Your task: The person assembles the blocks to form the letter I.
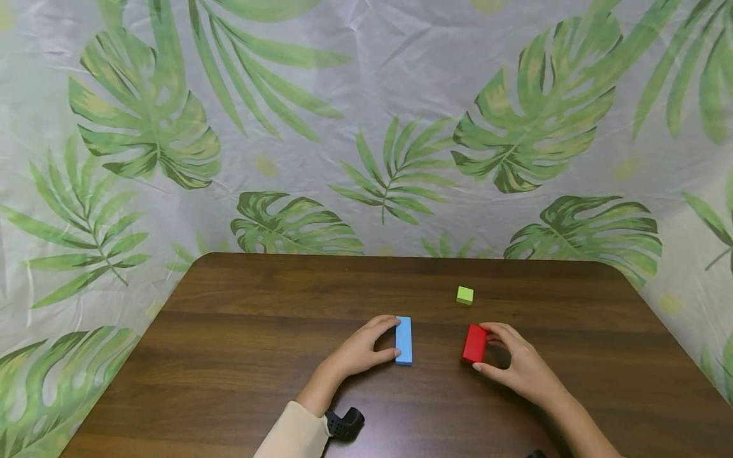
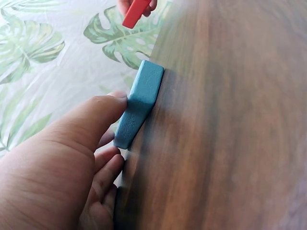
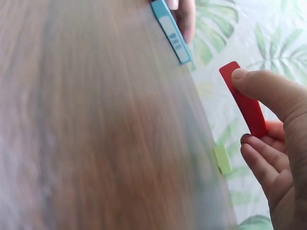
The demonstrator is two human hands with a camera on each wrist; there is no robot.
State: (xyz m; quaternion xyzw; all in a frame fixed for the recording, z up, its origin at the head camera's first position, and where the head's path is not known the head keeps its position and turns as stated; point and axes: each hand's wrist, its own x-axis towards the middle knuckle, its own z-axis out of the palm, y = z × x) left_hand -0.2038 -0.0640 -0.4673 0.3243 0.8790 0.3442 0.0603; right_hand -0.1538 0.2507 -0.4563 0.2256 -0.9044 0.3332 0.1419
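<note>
A long blue block (image 1: 403, 341) lies on the brown table, left of the red one. My left hand (image 1: 359, 346) holds it from the left, thumb by the near end and a finger by the far end; the left wrist view shows the thumb against the blue block (image 2: 139, 103). My right hand (image 1: 520, 366) pinches a red rectangular block (image 1: 474, 343) between thumb and fingers. In the right wrist view the red block (image 3: 244, 100) appears raised off the table and tilted. Beyond it stands a small lime-green block (image 1: 465, 295), which neither hand touches.
The dark wooden table (image 1: 258, 305) has rounded far corners. Behind it hangs a pale cloth (image 1: 401, 83) printed with green leaves. A black device (image 1: 346, 424) is strapped at the left wrist, next to a cream sleeve (image 1: 294, 432).
</note>
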